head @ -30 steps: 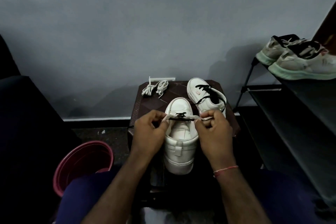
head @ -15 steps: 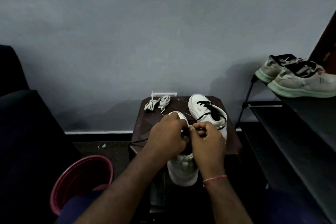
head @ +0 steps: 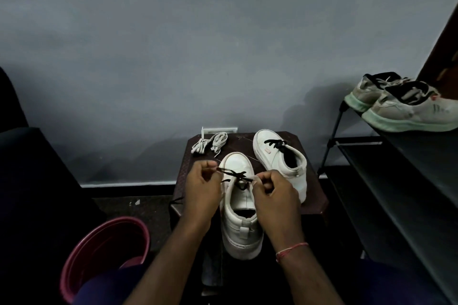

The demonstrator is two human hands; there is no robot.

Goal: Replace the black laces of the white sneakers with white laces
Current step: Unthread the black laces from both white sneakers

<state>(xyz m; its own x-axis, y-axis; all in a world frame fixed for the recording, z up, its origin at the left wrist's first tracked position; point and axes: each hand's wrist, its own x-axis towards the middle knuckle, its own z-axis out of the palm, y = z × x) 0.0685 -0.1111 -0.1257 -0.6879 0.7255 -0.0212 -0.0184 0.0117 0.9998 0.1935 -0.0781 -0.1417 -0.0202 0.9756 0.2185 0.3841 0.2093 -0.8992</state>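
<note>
A white sneaker (head: pixel 239 208) lies toe-away on the small brown table (head: pixel 314 203) in front of me. Its black lace (head: pixel 234 174) crosses the front eyelets. My left hand (head: pixel 202 187) pinches the lace's left end beside the toe, and my right hand (head: pixel 273 193) pinches the other end over the tongue. The lace is stretched between them. A second white sneaker (head: pixel 280 158) with a black lace stands to the right, further back. Two bundles of white laces (head: pixel 210 145) lie at the table's far left corner.
A maroon bucket (head: pixel 104 252) stands on the floor at lower left. A black shoe rack (head: pixel 396 181) on the right carries a pair of worn grey-white sneakers (head: pixel 406 106). A dark seat fills the left edge. The grey wall is just behind the table.
My hands came together over the near sneaker's lace half a second ago and have now moved apart, drawing the black lace out sideways. The view has tilted up, then a little down.
</note>
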